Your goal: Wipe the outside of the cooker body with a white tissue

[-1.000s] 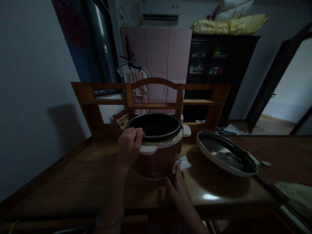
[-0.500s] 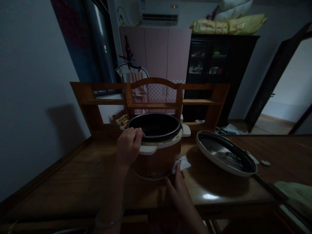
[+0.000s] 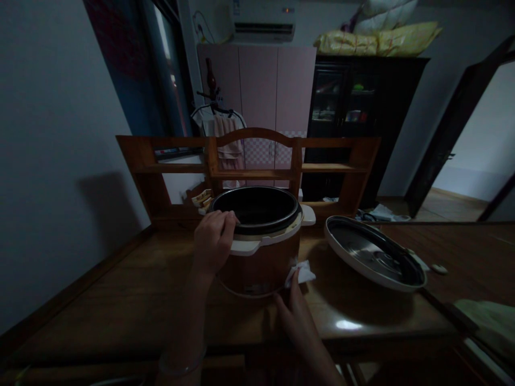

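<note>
While the right hand (image 3: 296, 306) is pinching a white tissue (image 3: 304, 272) at the lower right side of the cooker (image 3: 261, 268), its grip is closing thumb and fingers around the crumple. The left hand (image 3: 213, 238) is curling its grip over the cooker's near-left rim, its fingertips hiding inside. Darkness is obscuring the bottom of the black inner pot (image 3: 257, 206), and the frame's lower edge is cutting off both forearms. Compared with half a second ago, the tissue is sitting slightly lower, while the left hand is keeping its place. The cooker is standing upright on the wooden table (image 3: 140, 279); the lid (image 3: 374, 254) is lying inner side up to its right. Behind, a wooden rack (image 3: 253, 174) is partly blocking a pink cabinet (image 3: 257, 86), and a dark cabinet (image 3: 396, 107) is standing alongside.
</note>
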Demonstrator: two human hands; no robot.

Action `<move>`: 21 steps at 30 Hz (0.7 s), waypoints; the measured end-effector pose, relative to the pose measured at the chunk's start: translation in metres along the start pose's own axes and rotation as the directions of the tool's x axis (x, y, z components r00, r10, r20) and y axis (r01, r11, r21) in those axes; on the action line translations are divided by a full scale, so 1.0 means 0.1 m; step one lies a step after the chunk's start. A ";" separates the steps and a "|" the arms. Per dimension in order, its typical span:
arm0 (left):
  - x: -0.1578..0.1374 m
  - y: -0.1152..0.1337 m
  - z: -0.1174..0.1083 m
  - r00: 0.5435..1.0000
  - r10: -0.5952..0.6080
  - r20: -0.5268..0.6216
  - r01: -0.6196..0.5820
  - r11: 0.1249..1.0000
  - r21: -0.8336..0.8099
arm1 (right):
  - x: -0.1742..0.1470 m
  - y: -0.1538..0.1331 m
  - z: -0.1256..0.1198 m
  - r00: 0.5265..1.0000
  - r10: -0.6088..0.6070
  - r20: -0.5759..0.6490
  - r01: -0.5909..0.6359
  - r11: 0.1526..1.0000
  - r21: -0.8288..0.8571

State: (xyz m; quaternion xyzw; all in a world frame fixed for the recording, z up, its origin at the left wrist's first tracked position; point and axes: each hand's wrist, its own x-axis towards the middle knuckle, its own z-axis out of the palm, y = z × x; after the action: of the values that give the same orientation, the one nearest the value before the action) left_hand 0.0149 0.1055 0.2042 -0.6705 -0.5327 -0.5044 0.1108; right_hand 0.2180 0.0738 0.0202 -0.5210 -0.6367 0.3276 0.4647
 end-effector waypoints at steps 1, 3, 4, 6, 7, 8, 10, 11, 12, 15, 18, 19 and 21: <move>0.00 0.00 0.00 1.000 -0.003 0.000 0.003 1.000 -0.001 | 0.00 0.00 0.01 1.000 0.003 -0.011 -0.003 1.000 0.000; 0.00 0.00 0.00 1.000 -0.006 0.009 0.006 1.000 0.000 | 0.01 -0.02 0.01 1.000 0.008 -0.024 -0.008 1.000 0.001; 0.00 0.00 0.00 1.000 -0.006 0.014 0.006 1.000 0.003 | 0.01 -0.02 0.01 1.000 0.008 -0.026 -0.008 1.000 0.002; 0.00 0.00 0.00 1.000 -0.004 0.019 0.003 1.000 0.008 | 0.02 -0.04 -0.01 1.000 0.008 -0.030 -0.008 1.000 0.008; 0.00 0.00 0.00 1.000 -0.002 0.018 0.002 1.000 0.009 | 0.03 -0.05 -0.03 1.000 0.011 -0.030 -0.010 1.000 0.011; 0.00 0.00 0.00 1.000 -0.001 0.016 0.001 1.000 0.010 | 0.04 -0.07 -0.05 1.000 0.015 -0.026 -0.015 1.000 0.012; 0.00 0.00 0.00 1.000 0.001 0.009 -0.001 1.000 0.011 | 0.05 -0.14 -0.09 1.000 0.015 -0.019 -0.015 1.000 0.010; 0.00 0.00 0.00 1.000 0.002 0.004 -0.002 1.000 0.012 | 0.06 -0.18 -0.11 1.000 0.009 -0.019 -0.009 1.000 0.009; 0.00 0.00 0.00 1.000 0.002 0.000 -0.002 1.000 0.014 | 0.06 -0.23 -0.12 1.000 -0.004 -0.023 0.004 1.000 0.010; 0.00 0.00 0.01 1.000 0.002 -0.002 -0.001 1.000 0.015 | 0.05 -0.38 -0.12 0.997 -0.062 -0.055 0.064 0.998 0.026; 0.00 0.00 0.00 1.000 0.002 0.007 -0.002 1.000 0.019 | 0.02 -0.50 -0.10 0.992 -0.109 -0.066 0.112 0.993 0.038; 0.00 0.00 0.00 1.000 0.001 0.010 -0.001 1.000 0.019 | 0.01 -0.53 -0.10 0.992 -0.114 -0.060 0.116 0.992 0.039; 0.00 0.00 0.00 1.000 -0.001 0.013 0.001 1.000 0.017 | -0.01 -0.54 -0.09 0.992 -0.121 -0.046 0.123 0.992 0.030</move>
State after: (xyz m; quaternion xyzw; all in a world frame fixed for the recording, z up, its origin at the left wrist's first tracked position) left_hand 0.0144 0.1056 0.2044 -0.6726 -0.5381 -0.4954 0.1126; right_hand 0.2074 0.0592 0.0717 -0.4803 -0.6515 0.2976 0.5062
